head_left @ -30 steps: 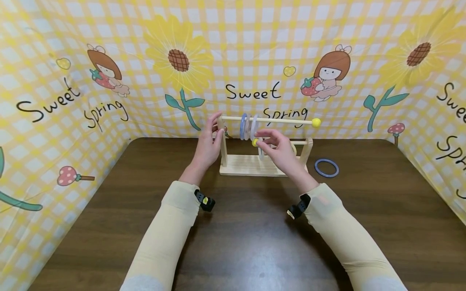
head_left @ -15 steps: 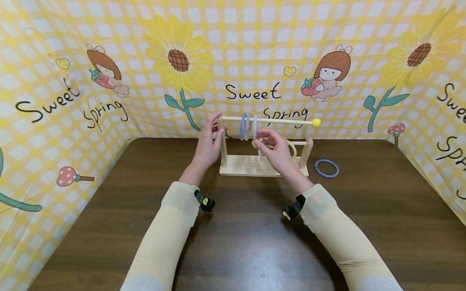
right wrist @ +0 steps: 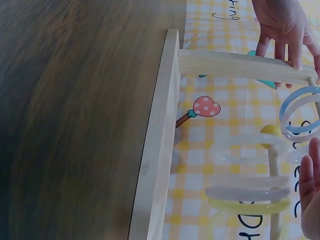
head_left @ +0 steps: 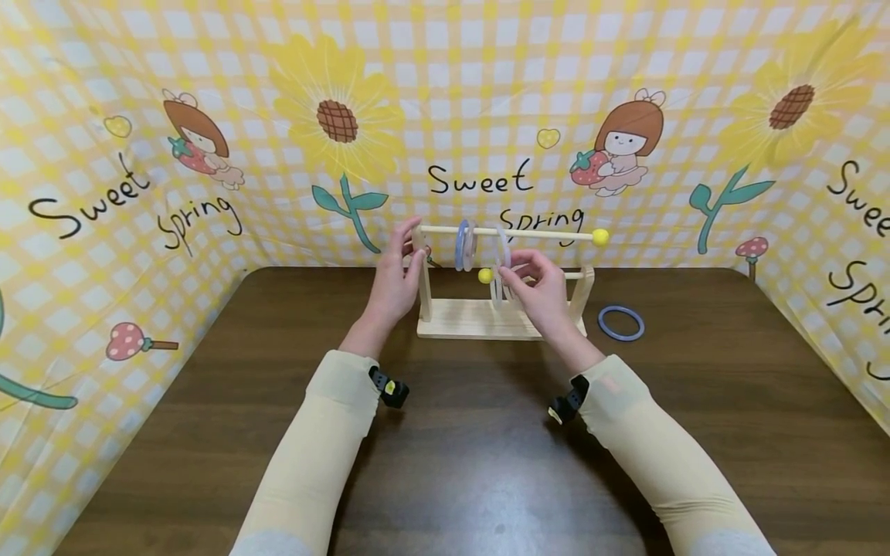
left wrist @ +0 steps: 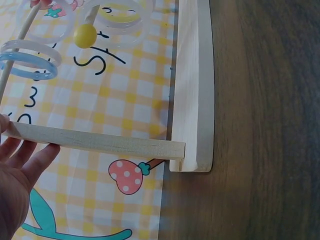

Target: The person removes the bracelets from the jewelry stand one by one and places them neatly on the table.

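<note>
A wooden bangle stand [head_left: 473,328] has an upper rod from its left post and a lower rod from its right post. My left hand [head_left: 396,282] holds the left post [left wrist: 100,141] near its top. My right hand [head_left: 544,292] pinches a pale translucent bangle [head_left: 504,245] hanging on the upper rod [head_left: 549,234]. Farther left on that rod hang a blue bangle [head_left: 460,247] and a pinkish bangle [right wrist: 295,112]. Below, the lower rod [right wrist: 274,162] bears a yellow bangle [right wrist: 250,206] and several pale ones, partly behind my right hand in the head view.
A loose blue-violet bangle [head_left: 621,323] lies on the brown table [head_left: 445,463], right of the stand. Yellow balls cap the upper rod end [head_left: 600,237] and the lower rod end [head_left: 485,276]. Close behind rises a checked cloth [head_left: 473,116].
My right hand has closed its fingertips on the pale bangle and drawn it rightward along the upper rod, away from the other two. My left hand stays on the post.
</note>
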Motion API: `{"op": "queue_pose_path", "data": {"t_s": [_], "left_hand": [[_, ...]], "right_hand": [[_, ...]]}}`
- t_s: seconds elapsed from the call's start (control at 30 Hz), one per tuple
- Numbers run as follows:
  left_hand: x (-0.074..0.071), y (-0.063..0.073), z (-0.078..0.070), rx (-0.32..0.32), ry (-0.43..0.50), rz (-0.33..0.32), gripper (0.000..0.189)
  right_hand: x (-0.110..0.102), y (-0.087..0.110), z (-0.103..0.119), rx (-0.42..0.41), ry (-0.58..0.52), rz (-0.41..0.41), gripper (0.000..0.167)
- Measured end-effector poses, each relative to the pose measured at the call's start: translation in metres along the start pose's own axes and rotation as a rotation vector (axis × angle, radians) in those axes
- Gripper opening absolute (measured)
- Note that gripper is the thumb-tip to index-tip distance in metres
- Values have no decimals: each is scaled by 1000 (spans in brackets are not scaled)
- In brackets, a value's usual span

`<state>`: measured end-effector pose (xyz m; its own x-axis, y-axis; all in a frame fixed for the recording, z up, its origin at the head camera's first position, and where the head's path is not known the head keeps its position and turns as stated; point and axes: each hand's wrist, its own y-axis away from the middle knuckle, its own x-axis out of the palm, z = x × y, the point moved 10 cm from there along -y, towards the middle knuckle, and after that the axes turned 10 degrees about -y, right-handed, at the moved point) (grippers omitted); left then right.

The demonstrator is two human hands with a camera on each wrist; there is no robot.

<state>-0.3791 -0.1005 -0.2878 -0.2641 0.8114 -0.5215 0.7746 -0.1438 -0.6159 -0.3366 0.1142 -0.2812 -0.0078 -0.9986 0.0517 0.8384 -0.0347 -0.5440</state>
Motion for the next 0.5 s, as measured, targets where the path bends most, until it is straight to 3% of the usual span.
{"op": "queue_pose_path", "data": {"t_s": [0.5], "left_hand": [[0, -1, 0, 23, -2, -17, 45]], "right_hand": [[-31, 1, -6, 8, -25, -59, 18]]}}
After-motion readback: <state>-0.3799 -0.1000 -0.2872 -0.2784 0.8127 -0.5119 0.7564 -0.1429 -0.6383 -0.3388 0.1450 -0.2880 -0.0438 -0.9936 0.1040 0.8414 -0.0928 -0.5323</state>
